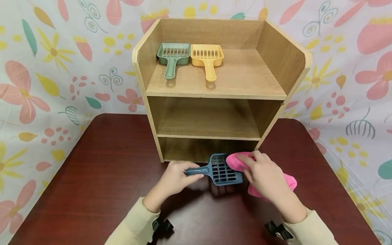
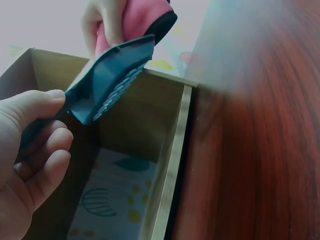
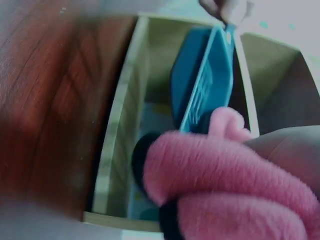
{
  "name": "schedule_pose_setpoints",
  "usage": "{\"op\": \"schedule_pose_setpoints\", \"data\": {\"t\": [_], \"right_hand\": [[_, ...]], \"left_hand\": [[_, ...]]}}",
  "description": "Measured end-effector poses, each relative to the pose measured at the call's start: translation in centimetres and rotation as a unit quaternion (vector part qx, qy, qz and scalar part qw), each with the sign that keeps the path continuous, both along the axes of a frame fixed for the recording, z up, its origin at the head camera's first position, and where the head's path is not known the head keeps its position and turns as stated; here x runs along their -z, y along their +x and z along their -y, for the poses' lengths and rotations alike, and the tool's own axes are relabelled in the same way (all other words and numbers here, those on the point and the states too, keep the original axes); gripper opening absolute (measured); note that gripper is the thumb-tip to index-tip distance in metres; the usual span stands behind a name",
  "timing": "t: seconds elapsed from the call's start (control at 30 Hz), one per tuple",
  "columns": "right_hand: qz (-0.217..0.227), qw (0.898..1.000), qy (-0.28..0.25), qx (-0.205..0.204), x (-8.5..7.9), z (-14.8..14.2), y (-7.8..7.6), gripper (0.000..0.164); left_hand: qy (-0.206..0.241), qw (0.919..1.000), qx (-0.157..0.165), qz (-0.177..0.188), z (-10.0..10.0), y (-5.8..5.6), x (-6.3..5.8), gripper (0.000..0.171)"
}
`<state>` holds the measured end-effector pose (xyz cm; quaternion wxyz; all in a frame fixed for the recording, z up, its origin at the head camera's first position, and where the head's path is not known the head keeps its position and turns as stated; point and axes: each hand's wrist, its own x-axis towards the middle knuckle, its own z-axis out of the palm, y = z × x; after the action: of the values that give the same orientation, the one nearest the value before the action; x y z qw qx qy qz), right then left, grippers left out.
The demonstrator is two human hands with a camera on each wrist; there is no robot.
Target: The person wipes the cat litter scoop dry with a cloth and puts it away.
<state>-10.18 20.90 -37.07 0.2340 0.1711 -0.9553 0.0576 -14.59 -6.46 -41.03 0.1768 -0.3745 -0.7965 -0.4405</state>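
Observation:
My left hand (image 1: 179, 177) grips the handle of a blue slotted litter scoop (image 1: 226, 173), thumb on top in the left wrist view. The scoop is held above the table, its head pointing right. In my right hand (image 1: 265, 174) is a bunched pink cloth (image 1: 289, 182), pinched against the scoop's right front edge. Seen from the right wrist, the fluffy cloth (image 3: 225, 180) overlaps the end of the blue scoop (image 3: 215, 75) and hides part of it. Dark edging shows on the cloth's folds.
A wooden shelf unit (image 1: 214, 96) stands on the dark red table (image 1: 107, 149), just behind the scoop. On its top level lie a green litter scoop (image 1: 174, 56) and a yellow litter scoop (image 1: 209, 58), side by side at the left. A flower-patterned curtain (image 1: 55, 88) hangs behind.

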Motion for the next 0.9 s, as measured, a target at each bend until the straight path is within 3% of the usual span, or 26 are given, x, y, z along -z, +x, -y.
{"op": "schedule_pose_setpoints", "data": {"t": [0.13, 0.33, 0.47, 0.6, 0.77, 0.9], "right_hand": [[0.058, 0.995, -0.079, 0.028, 0.6, -1.1, 0.3, 0.037], [0.040, 0.980, -0.195, 0.022, 1.7, -2.6, 0.6, 0.039], [0.062, 0.963, -0.260, 0.026, 2.1, -3.6, 0.8, 0.034], [0.113, 0.944, -0.308, 0.041, 2.3, -4.5, 1.1, 0.031], [0.173, 0.921, -0.348, 0.040, 3.0, -5.5, 1.2, 0.029], [0.226, 0.894, -0.386, 0.034, 3.6, -6.5, 1.2, 0.030]], "left_hand": [[-0.007, 0.9999, 0.000, 0.010, 0.4, -0.1, 0.2, 0.022], [0.005, 0.9997, -0.004, 0.024, 1.2, -0.3, -0.4, 0.022], [0.011, 0.9995, 0.004, 0.029, 1.8, -0.3, -1.3, 0.019], [0.010, 0.9998, 0.015, 0.004, 2.3, -0.3, -2.3, 0.018], [0.014, 0.9976, 0.040, -0.055, 2.5, -0.2, -4.4, 0.020], [0.013, 0.9944, 0.053, -0.091, 2.4, 0.1, -6.5, 0.020]]}}
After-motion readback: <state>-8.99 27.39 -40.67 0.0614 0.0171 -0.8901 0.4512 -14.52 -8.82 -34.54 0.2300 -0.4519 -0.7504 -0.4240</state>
